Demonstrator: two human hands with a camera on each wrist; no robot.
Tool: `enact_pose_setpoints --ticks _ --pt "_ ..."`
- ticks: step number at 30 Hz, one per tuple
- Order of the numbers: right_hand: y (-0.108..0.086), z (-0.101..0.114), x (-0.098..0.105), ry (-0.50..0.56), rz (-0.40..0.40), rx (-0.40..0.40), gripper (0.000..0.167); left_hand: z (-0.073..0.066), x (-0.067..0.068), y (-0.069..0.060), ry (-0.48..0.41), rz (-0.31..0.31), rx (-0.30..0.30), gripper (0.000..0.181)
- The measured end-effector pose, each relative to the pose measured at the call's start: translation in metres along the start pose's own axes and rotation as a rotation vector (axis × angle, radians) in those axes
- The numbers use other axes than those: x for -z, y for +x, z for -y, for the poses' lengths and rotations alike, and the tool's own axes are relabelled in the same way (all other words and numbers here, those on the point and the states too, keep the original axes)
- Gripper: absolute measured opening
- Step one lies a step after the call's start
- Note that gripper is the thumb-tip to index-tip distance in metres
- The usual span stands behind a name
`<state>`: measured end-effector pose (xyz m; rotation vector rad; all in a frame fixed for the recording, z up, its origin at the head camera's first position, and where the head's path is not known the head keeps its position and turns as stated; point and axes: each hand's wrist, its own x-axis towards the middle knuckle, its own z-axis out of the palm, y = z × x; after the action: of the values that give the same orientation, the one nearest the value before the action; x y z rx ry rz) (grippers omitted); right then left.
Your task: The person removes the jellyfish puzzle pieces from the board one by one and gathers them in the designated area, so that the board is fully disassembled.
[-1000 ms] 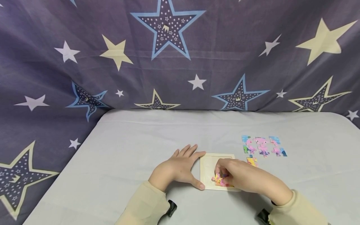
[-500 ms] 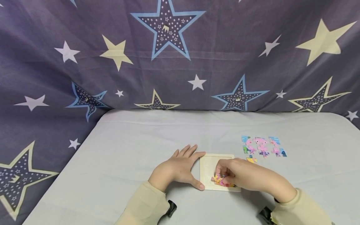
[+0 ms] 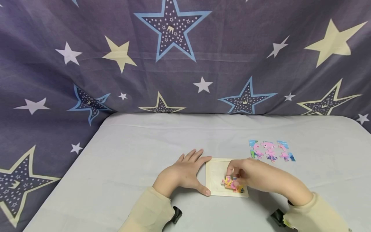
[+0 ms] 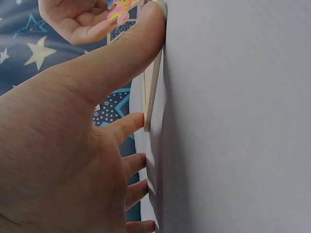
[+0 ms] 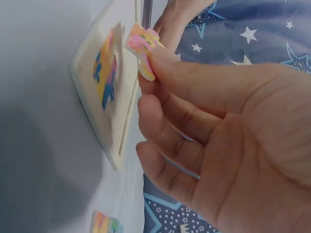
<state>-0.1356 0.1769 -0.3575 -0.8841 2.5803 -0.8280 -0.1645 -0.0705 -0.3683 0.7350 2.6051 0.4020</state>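
Observation:
My right hand [image 3: 256, 175] pinches a pink and yellow jigsaw puzzle piece [image 5: 141, 41] between thumb and forefinger. That piece is held raised over the wooden puzzle tray [image 3: 214, 177]. In the right wrist view, another jigsaw puzzle piece [image 5: 103, 70], yellow, pink and blue, lies in the tray's corner, apart from the held one. My left hand [image 3: 186, 174] rests spread along the tray's left side. Its thumb [image 4: 141, 39] touches the near left corner and its forefinger the far left corner. Part of the tray's right side is hidden by my right hand.
Several jigsaw puzzle pieces [image 3: 270, 150] with pink figures and blue sky lie on the grey cloth [image 3: 139, 145] beyond my right hand. One loose puzzle piece [image 5: 103, 223] shows at the lower edge of the right wrist view. A star-patterned curtain [image 3: 185, 71] hangs behind.
My right hand has lifted slightly up and to the right with the pinched puzzle piece. More of the corner piece beneath now shows. The left hand has stayed in place.

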Motion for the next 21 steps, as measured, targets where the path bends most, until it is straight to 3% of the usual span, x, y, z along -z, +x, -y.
enact_pose_setpoints --ticks 11,21 --pt "-0.009 -0.012 0.016 0.029 -0.035 -0.009 0.015 0.0 0.001 0.0 -0.001 -0.002 -0.001 0.107" --pt "-0.02 -0.028 0.032 -0.064 -0.088 -0.038 0.018 0.005 -0.006 0.004 0.005 -0.019 -0.012 0.108"
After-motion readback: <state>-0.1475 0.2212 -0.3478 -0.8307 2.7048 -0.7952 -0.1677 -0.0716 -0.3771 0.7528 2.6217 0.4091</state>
